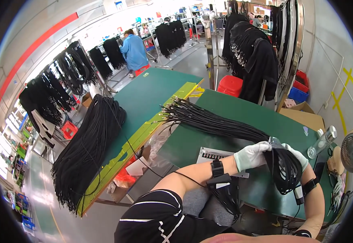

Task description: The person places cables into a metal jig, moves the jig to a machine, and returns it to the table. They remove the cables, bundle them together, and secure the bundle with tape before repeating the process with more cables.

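So this is the bundling bit, I reckon; both gloved hands are up on a looped coil of black cables (284, 170) sitting over the near right part of the green table (233, 109). The left hand (251, 156) is closed around the top of the coil from its left side, fingers wrapped over the strands; the right hand (298, 156) grips the same coil from the right, thumb side tucked in, so neither hand is open. There's something clear and crinkly, maybe a plastic bag (274, 141), pinched right at the top of the coil between the two hands; can't tell whether it's a bag or a tie.

Left of the coil on the table lies a grey connector strip (213, 155); further back from the coil a long sheaf of straight cables (209, 119) fans across the green top; to the right of the coil stands a clear bottle (322, 141), with a small fan (352, 152) beyond it.

My guess at what comes next needs care: keeping the loops tight with one hand while the other works the plastic over or around them, otherwise the coil springs apart.
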Action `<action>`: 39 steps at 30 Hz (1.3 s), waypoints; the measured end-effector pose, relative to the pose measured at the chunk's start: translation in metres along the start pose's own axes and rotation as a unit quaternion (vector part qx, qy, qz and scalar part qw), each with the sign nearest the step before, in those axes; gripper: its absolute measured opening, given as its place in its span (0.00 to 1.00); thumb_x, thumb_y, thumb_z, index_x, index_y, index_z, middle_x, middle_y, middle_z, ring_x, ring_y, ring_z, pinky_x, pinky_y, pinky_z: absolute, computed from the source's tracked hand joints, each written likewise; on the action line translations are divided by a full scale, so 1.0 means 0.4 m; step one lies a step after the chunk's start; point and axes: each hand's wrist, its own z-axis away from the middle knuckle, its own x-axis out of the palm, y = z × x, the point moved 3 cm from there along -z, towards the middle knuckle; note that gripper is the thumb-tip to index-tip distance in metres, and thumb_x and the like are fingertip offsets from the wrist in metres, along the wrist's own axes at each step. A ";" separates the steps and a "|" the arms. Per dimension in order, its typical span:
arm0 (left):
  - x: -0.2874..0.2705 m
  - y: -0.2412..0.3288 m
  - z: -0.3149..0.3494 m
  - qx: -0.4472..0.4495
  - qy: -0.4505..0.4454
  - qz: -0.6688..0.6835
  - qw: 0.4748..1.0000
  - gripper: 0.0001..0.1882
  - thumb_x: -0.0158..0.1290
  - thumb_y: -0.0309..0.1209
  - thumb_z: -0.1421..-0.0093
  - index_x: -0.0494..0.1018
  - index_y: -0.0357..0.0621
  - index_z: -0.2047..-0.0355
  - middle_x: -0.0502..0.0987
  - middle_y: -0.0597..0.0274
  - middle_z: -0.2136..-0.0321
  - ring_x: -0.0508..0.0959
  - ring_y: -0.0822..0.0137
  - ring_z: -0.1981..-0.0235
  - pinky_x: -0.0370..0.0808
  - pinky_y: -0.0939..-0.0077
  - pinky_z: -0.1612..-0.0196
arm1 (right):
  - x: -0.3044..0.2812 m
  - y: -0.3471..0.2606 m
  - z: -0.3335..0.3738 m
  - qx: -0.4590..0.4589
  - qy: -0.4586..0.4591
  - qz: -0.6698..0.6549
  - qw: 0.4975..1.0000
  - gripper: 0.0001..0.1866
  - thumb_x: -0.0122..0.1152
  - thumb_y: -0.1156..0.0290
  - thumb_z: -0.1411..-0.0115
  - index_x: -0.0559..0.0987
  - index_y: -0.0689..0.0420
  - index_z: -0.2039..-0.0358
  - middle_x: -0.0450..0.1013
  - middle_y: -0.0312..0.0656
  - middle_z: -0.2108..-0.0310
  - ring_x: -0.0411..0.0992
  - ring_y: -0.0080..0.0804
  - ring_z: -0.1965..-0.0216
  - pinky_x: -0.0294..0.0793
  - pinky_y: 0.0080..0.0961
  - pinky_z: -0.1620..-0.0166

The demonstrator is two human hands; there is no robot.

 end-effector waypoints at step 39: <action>-0.267 0.009 -0.156 -0.162 0.306 -0.249 0.904 0.11 0.56 0.41 0.39 0.76 0.52 0.60 0.76 0.63 0.63 0.74 0.62 0.64 0.72 0.58 0.59 | 0.033 0.092 -0.051 -0.382 0.215 0.638 0.633 0.30 0.73 0.75 0.62 0.75 0.58 0.54 0.73 0.42 0.56 0.70 0.44 0.52 0.69 0.39 0.47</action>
